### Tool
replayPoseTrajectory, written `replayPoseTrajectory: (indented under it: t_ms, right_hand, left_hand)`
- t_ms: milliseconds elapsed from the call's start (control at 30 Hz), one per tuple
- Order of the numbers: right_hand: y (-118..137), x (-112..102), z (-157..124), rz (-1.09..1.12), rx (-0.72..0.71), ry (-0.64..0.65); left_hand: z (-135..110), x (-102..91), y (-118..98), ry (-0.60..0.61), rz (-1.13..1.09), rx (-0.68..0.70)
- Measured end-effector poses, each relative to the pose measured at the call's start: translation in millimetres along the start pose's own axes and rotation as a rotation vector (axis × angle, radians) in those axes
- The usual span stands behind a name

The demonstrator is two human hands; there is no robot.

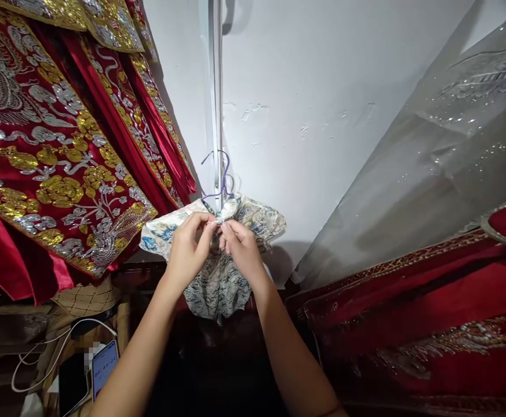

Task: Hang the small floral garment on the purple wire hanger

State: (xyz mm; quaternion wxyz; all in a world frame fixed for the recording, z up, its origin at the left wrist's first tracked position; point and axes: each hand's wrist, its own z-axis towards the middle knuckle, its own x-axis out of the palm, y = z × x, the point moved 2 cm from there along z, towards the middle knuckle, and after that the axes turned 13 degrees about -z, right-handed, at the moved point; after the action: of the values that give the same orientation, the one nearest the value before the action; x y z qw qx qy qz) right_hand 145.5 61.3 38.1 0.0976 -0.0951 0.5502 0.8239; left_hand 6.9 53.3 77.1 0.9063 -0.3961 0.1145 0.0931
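A floral garment (pixel 219 284), cream with blue and grey-green patterning, hangs from a purple hanger (pixel 224 180) in front of the white wall. My left hand (pixel 192 240) pinches the garment near its collar, thumb and forefinger together. Close beside it, my right hand (pixel 239 246) also has its fingers closed on the collar area. The fingertips of both hands nearly meet just below the hanger. Whatever small part lies between them is mostly covered by the fingers. The short, wide sleeves spread out to both sides of my hands.
Red fabric with gold and silver embroidery (pixel 61 174) hangs at the left. Sheer glittery fabric (pixel 409 174) and a red embroidered garment (pixel 465 347) fill the right. A phone showing a timer (pixel 104 365) and a white cable (pixel 61 347) lie at lower left.
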Motion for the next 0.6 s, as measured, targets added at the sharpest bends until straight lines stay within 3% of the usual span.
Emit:
replayPoseTrajectory:
  t_ms: [167,367,500,600]
  right_hand:
    - [-6,-1,0,0.051,-0.002,-0.122]
    - [-4,-6,-5,0.111,-0.012,-0.075]
    - [-5,-8,-8,0.089,0.016,-0.155]
    - [-4,-11,-11,0.166,0.046,-0.173]
  left_hand:
    - [-5,7.9,-3,0.042,0.01,0.021]
    - [-4,19.0,-13,0.027,-0.034,0.017]
    - [-3,22.4,-19,-0.048,-0.076,0.022]
    - [-3,22.4,-21,-0.022,-0.082,0.019]
